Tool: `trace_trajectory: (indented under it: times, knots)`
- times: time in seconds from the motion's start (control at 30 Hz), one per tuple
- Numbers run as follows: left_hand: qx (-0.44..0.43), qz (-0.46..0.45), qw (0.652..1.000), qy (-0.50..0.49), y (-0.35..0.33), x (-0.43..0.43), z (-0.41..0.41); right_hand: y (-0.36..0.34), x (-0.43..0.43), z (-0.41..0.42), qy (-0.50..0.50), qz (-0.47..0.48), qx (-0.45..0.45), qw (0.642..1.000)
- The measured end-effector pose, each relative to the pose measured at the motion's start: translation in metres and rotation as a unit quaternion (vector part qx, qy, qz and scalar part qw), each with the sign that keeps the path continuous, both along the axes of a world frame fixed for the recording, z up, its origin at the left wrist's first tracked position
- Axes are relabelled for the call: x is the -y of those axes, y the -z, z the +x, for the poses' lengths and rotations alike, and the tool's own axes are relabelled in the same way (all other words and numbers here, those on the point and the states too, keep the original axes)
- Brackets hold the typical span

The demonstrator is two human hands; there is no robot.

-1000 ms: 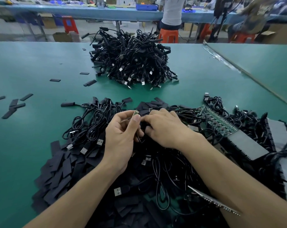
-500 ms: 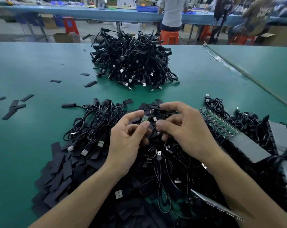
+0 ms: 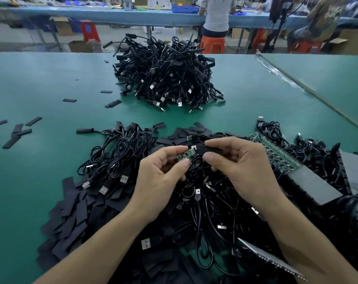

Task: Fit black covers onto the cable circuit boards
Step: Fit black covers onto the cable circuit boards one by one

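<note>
My left hand (image 3: 159,177) pinches a small green circuit board (image 3: 185,155) between thumb and forefinger, above the near heap of black cables (image 3: 116,160). My right hand (image 3: 241,167) pinches a flat black cover (image 3: 210,150) whose left end meets the board's right end. Both hands hover just over the heap. A thin black cable runs down from the board into the pile. Loose flat black covers (image 3: 75,214) lie in a spread at the near left.
A second heap of cables (image 3: 165,78) sits mid-table on the green mat (image 3: 40,83). Stray covers (image 3: 18,132) lie at far left. Green board panels (image 3: 276,154) and grey trays (image 3: 311,185) sit at right. People on orange stools (image 3: 212,45) work at a bench behind.
Both hands have lifted slightly from the heap. The right hand has picked up a black cover and brought it to the board's end; the left hand has turned the board flat.
</note>
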State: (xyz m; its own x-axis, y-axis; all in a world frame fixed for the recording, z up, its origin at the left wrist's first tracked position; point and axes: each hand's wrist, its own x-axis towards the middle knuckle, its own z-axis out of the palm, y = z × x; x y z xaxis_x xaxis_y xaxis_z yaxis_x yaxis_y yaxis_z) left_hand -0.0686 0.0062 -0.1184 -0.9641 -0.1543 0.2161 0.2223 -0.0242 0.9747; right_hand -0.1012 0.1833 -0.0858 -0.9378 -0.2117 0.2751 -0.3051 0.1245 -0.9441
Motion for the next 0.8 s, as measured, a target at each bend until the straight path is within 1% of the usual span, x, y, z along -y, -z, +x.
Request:
trace_trajectory:
  times: [0.27,0.4,0.6,0.8]
  knots:
    - [-0.005,-0.008,1.0,-0.016,-0.0017,-0.0002,0.0019,-0.0012,0.0013,0.0028,0.011,0.049,-0.023,0.998]
    - [-0.014,-0.005,1.0,-0.017,-0.0025,0.0006,0.0023,-0.0044,0.0,0.0015,0.009,0.034,-0.018,0.999]
    - [-0.019,-0.006,1.0,-0.002,-0.0034,0.0012,0.0034,-0.0071,-0.0004,0.0014,-0.011,0.037,-0.016,0.999]
    - [-0.016,-0.005,1.0,0.007,-0.0046,0.0012,0.0034,-0.0059,-0.0009,0.0,-0.01,0.034,-0.021,0.999]
